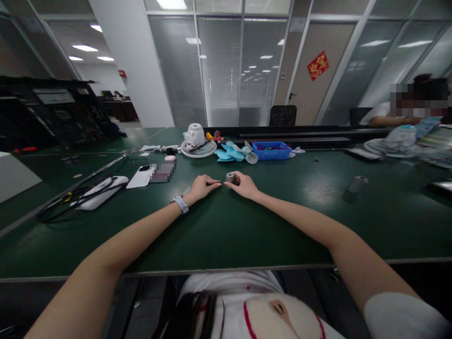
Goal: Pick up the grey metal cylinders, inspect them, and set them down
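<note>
My right hand (246,185) wraps its fingers round a small grey metal cylinder (230,177), which stands upright at the middle of the green table and looks like a small motor. The thumb lies along its near side. My left hand (204,185) rests just left of it, thumb and fingers pressed together in a pinch, the tips close to my right thumb. Anything between those left fingertips is too small to make out. A second grey metal cylinder (359,182) sits apart on the right side of the table.
Behind my hands lie a white fan body (195,135), light-blue fan blades (231,152) and a blue bin (271,151). A white phone (139,178) and a white power bank (102,193) with a black cable are to the left. Another person (384,113) sits at far right.
</note>
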Motion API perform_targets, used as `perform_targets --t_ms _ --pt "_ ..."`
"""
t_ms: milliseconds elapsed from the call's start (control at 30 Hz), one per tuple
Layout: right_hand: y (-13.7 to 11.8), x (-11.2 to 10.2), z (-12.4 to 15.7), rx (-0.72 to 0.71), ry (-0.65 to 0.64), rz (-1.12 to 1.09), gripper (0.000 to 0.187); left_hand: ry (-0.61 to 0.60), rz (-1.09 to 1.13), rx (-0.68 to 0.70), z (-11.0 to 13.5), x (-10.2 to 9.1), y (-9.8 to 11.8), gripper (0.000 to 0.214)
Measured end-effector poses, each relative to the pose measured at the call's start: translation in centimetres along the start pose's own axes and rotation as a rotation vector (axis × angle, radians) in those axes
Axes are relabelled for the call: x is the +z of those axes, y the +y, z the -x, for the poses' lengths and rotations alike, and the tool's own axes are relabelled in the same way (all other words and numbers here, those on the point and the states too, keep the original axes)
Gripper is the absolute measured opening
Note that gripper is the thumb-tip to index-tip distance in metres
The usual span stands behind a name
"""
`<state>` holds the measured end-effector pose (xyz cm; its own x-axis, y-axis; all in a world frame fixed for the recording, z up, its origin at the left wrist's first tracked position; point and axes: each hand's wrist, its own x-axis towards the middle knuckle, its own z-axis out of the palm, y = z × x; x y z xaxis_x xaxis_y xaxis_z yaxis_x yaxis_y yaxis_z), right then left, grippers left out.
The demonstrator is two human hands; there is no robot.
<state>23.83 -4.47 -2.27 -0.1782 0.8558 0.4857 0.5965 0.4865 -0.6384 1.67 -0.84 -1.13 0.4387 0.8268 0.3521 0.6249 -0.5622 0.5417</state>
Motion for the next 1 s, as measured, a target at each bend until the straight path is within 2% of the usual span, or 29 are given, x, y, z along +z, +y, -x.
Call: perform_targets --t_ms 100,200,333,400,500,567,633,700,767,833,900,933,1000 --pt "2.1 -3.7 1.3 0.043 0.078 0.029 0.045 0.068 0.121 -0.095 0.1 -0.4 -0.8 0.042" --pt "5.9 -10.2 3.4 0.158 0.235 0.256 0.048 0.189 0.313 -0.212 -0.1 -0.5 -1.6 0.051" --pt "11.1 -18.6 5.7 0.44 0.429 0.557 0.051 0.34 0.391 -0.315 -0.4 -0.2 -2.0 0.053" --pt "13.0 -21.0 6.3 0.558 0.456 0.637 0.052 0.388 0.373 -0.335 -0.4 -0.2 -1.9 0.05" --pt "14.5 -22.2 6.8 0.685 0.428 0.666 0.053 0.442 0.378 -0.366 -0.3 -0.3 -1.6 0.045" --pt "14.5 -22.0 6.9 0.737 0.39 0.635 0.054 0.458 0.396 -0.386 -0.2 -0.3 -1.5 0.042" --pt "13.3 -21.1 6.9 0.73 0.441 0.658 0.062 0.468 0.408 -0.396 -0.2 -0.3 -1.5 0.038" --pt "11.0 -19.6 6.6 0.583 0.56 0.76 0.075 0.481 0.416 -0.4 -0.2 -0.2 -1.6 0.036" --pt "7.6 -16.9 5.9 0.305 0.583 0.826 0.075 0.491 0.423 -0.404 -0.3 -0.2 -1.6 0.034" --pt "3.8 -12.9 4.9 0.012 0.399 0.744 0.057 0.494 0.424 -0.41 -0.3 -0.2 -1.6 0.033" --pt "0.4 -8.3 3.5 -0.213 0.081 0.576 0.039 0.497 0.422 -0.414 -0.3 -0.2 -1.6 0.031" --pt "-0.9 -5.9 2.8 -0.281 -0.023 0.507 0.035 0.5 0.422 -0.415 -0.2 -0.2 -1.6 0.03" --pt "-2.7 -1.8 1.2 -0.331 -0.118 0.432 0.032 0.502 0.424 -0.409 -0.2 -0.3 -1.5 0.029"
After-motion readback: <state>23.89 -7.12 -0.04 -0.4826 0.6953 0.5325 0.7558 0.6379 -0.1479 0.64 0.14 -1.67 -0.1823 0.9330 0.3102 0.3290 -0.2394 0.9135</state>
